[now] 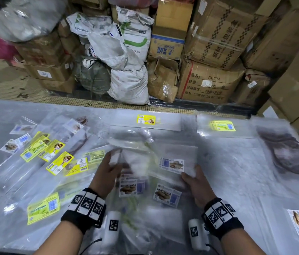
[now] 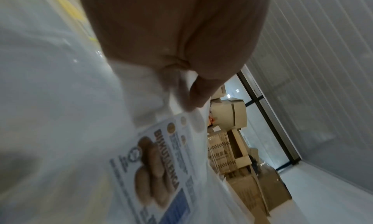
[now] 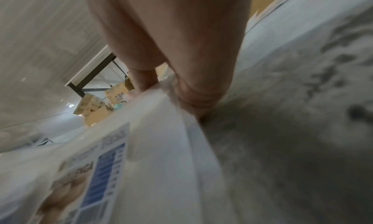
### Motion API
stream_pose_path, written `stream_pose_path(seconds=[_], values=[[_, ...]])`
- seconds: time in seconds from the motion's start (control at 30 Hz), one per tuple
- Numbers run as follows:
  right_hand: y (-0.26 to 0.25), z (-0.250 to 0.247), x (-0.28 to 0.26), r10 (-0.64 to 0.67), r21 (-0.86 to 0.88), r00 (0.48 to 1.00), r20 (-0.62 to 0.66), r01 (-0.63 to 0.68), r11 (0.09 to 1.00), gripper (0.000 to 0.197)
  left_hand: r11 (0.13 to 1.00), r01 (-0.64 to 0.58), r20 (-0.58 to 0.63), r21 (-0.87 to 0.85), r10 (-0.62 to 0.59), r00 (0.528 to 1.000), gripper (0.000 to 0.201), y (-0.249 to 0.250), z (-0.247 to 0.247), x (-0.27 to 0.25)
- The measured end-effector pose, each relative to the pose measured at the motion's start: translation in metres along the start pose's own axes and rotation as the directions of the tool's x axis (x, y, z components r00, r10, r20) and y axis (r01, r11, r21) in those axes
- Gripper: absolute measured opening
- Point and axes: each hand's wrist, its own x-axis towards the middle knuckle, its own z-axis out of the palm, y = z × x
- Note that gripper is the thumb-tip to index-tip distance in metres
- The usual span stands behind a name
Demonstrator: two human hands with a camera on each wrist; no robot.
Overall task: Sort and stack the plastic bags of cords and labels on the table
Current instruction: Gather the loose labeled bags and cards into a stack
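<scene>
Both hands (image 1: 106,173) (image 1: 196,186) pinch clear bags (image 1: 172,162) (blurred, apparently several); yellow-label bags (image 1: 53,155) scattered left, cartons (image 1: 209,81) behind

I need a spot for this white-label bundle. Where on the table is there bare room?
Bare sheet lies right of the right hand, between it, the yellow-label stack at the far edge and the dark smudge. Crowded: the left side, with scattered yellow-label bags, and between the hands, where both hold the white-label bags.
</scene>
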Motion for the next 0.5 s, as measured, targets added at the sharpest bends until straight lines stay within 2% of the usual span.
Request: stream_pose_path(seconds=[0.07, 0.17, 0.3, 0.4, 0.47, 0.5], values=[[-0.003, -0.002, 0.004, -0.050, -0.066, 0.999, -0.014, 0.049, 0.997, 0.029, 0.999, -0.038, -0.031, -0.001, 0.037, 0.999, 0.043, 0.013, -0.005, -0.003], [-0.011, -0.002, 0.008, -0.114, -0.134, 0.993, -0.035, 0.108, 0.985, 0.032, 0.991, -0.122, -0.009, -0.046, 0.122, 0.993, 0.050, 0.044, -0.006, -0.013], [-0.020, 0.004, 0.010, -0.122, -0.109, 0.992, -0.037, 0.117, 0.987, 0.028, 0.941, -0.218, 0.070, -0.259, 0.243, 0.967, 0.052, 0.080, 0.003, -0.026], [-0.031, 0.013, 0.006, -0.146, -0.019, 0.989, 0.021, 0.147, 0.989, 0.025, 0.927, -0.167, 0.101, -0.337, 0.211, 0.972, 0.059, 0.076, 0.013, -0.018], [-0.039, 0.024, 0.000, -0.135, 0.032, 0.984, 0.112, 0.133, 0.991, 0.024, 0.954, -0.089, 0.149, -0.286, 0.136, 0.979, 0.061, 0.060, 0.023, -0.014], [-0.042, 0.029, -0.004, -0.108, 0.048, 0.976, 0.187, 0.100, 0.994, 0.027, 0.976, -0.069, 0.150, -0.208, 0.102, 0.983, 0.060, 0.051, 0.028, -0.012]])
